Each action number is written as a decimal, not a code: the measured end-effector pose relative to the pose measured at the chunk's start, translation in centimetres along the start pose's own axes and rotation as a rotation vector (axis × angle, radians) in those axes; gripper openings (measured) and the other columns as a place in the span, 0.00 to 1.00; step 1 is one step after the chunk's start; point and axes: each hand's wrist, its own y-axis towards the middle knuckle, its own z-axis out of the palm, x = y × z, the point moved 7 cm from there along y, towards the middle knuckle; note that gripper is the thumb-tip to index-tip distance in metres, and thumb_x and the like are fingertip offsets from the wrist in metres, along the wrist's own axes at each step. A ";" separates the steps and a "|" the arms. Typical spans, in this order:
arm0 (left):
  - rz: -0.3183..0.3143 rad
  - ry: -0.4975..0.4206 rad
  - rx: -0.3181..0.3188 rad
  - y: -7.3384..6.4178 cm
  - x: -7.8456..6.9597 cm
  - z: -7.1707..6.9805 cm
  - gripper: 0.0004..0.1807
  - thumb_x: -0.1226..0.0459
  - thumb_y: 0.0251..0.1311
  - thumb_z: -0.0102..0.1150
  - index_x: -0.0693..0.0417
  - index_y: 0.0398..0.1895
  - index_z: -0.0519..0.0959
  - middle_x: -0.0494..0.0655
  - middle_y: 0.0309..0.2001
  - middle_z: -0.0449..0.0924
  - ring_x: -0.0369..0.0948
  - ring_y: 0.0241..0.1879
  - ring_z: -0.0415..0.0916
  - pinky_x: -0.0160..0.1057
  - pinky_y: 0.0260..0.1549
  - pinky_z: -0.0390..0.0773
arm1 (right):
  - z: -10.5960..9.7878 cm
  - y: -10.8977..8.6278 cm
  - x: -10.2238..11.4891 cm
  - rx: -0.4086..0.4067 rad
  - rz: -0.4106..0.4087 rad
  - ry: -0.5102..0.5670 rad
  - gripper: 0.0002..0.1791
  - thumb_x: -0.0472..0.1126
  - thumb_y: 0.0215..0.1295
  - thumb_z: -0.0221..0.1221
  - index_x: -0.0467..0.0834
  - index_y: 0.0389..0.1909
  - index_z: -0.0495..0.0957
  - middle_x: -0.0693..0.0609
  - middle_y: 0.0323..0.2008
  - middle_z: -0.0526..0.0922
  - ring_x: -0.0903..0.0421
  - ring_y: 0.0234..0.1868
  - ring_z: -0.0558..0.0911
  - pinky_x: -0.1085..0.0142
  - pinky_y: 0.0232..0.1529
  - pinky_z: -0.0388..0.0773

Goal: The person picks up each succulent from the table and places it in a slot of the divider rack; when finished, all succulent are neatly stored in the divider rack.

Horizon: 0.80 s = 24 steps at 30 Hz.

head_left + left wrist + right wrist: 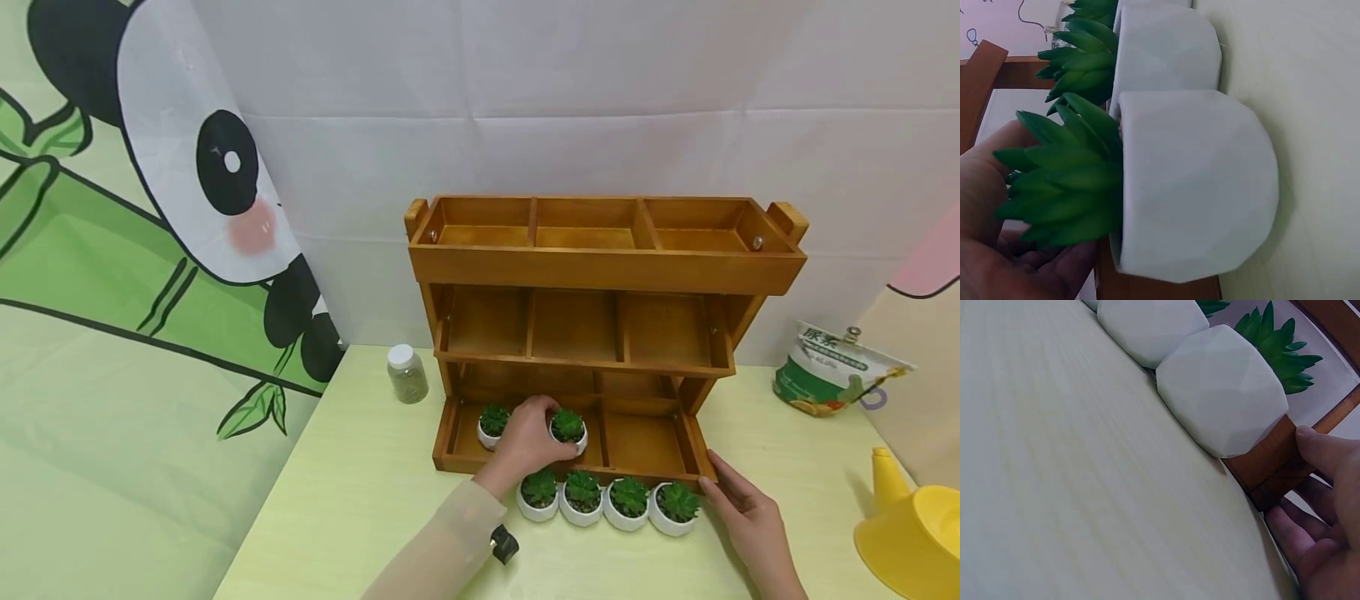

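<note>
Left hand (529, 435) grasps a potted succulent (567, 427) on the bottom tier of a wooden rack (607, 272).
It lies just rightward of that grip; the right hand (752, 522) pinches the rack's front corner.

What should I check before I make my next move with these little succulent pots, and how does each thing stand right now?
1. Right hand gripping the shelf at its lower front corner: ok.
2. Left hand holding its pot between thumb and fingers: ok.
3. That pot's base resting flat on the bottom tier: cannot tell, its underside is hidden.
4. Leftmost pot on the bottom tier upright: ok.
5. Row of four pots upright on the table: ok.
6. Left hand free for another pot: not ok, it holds one.
</note>
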 end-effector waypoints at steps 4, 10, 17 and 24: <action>-0.016 0.034 0.020 0.7 -0.2 0.6 0.31 0.52 0.49 0.82 0.55 0.53 0.80 0.46 0.49 0.80 0.42 0.42 0.77 0.41 0.42 0.82 | -0.1 0.0 0.0 -0.005 -0.002 -0.002 0.32 0.52 0.78 0.60 0.43 0.76 0.69 0.36 0.69 0.73 0.85 0.50 0.72 0.84 0.44 0.75; -0.041 0.104 0.037 1.5 -0.4 1.5 0.32 0.52 0.48 0.83 0.55 0.52 0.80 0.47 0.47 0.80 0.43 0.41 0.79 0.41 0.41 0.82 | -0.1 0.0 0.0 -0.007 0.004 -0.006 0.32 0.52 0.78 0.60 0.43 0.76 0.70 0.36 0.69 0.73 0.85 0.50 0.71 0.84 0.44 0.75; -0.060 0.103 0.039 2.0 -0.4 2.0 0.33 0.55 0.47 0.84 0.59 0.53 0.79 0.49 0.47 0.80 0.45 0.40 0.79 0.42 0.40 0.83 | -0.2 0.0 -0.2 -0.004 0.002 -0.008 0.32 0.52 0.78 0.60 0.44 0.76 0.69 0.36 0.69 0.72 0.84 0.50 0.71 0.85 0.44 0.75; -0.067 0.095 0.031 2.2 -0.2 2.0 0.31 0.55 0.47 0.83 0.59 0.50 0.78 0.50 0.46 0.78 0.47 0.40 0.78 0.43 0.40 0.83 | 0.0 0.1 -0.3 0.012 0.007 -0.002 0.32 0.53 0.77 0.60 0.45 0.77 0.69 0.37 0.70 0.72 0.84 0.51 0.71 0.84 0.45 0.75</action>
